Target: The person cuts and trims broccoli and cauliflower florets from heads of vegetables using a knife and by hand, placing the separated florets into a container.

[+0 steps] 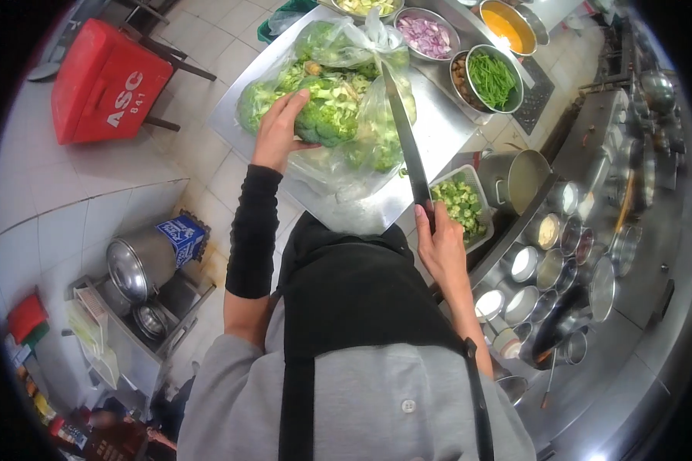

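Note:
My left hand [278,131] is wrapped round a head of broccoli [327,115] at the opening of a clear plastic bag [338,180]. More broccoli shows through the bag, which lies on a metal table [442,115]. In my right hand [442,242] is the handle of a long knife [409,138], its blade pointing away from me along the right side of the bag. Below the table's right edge, a white basket [480,192] holds cut broccoli pieces [457,201].
Bowls of chopped purple onion [425,37], green strips [494,79] and orange liquid [507,29] stand at the back right. A large pot [519,180] is beside the basket. Many small containers line the right counter [638,307]. A red box [108,84] stands at the left.

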